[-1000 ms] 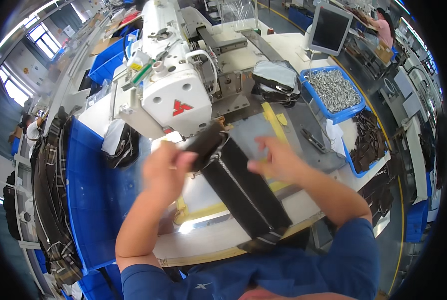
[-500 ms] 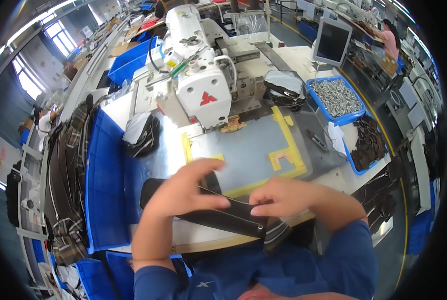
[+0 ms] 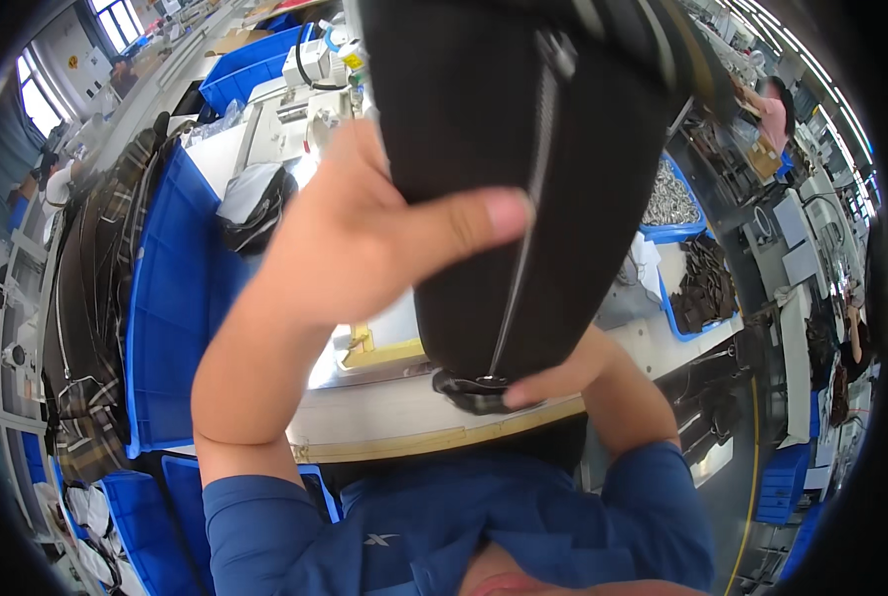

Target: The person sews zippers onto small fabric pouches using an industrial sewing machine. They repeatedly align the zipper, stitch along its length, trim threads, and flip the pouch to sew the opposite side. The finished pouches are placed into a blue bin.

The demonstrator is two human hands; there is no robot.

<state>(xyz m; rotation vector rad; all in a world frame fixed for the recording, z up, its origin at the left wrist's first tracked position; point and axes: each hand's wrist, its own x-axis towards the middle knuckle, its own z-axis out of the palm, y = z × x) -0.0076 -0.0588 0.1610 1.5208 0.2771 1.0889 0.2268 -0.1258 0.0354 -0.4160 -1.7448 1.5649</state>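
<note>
A black zippered fabric piece (image 3: 464, 278) is held up close in front of me, with its metal zipper running lengthwise and a checked edge at the bottom. My left hand (image 3: 365, 238) is closed on its left side, the thumb lying across the front next to the zipper. Down at the lower end, my right hand (image 3: 563, 372) grips the piece, its thumb near the zipper's end and the other fingers hidden behind the fabric. The piece covers most of the white sewing machine; only parts of the machine bed (image 3: 290, 109) show beside it.
A big blue bin (image 3: 171, 318) stands at the left, with dark and checked garments (image 3: 91, 308) beyond it. A plastic-covered dark bundle (image 3: 255, 204) lies on the white table (image 3: 394, 417). At right are a blue tray of metal hooks (image 3: 674, 204) and a tray of brown pieces (image 3: 704, 283).
The zippered piece has come up off the table and now stands upright before the camera. Both hands rose with it and closed around its left side and lower end. The view has shifted slightly.
</note>
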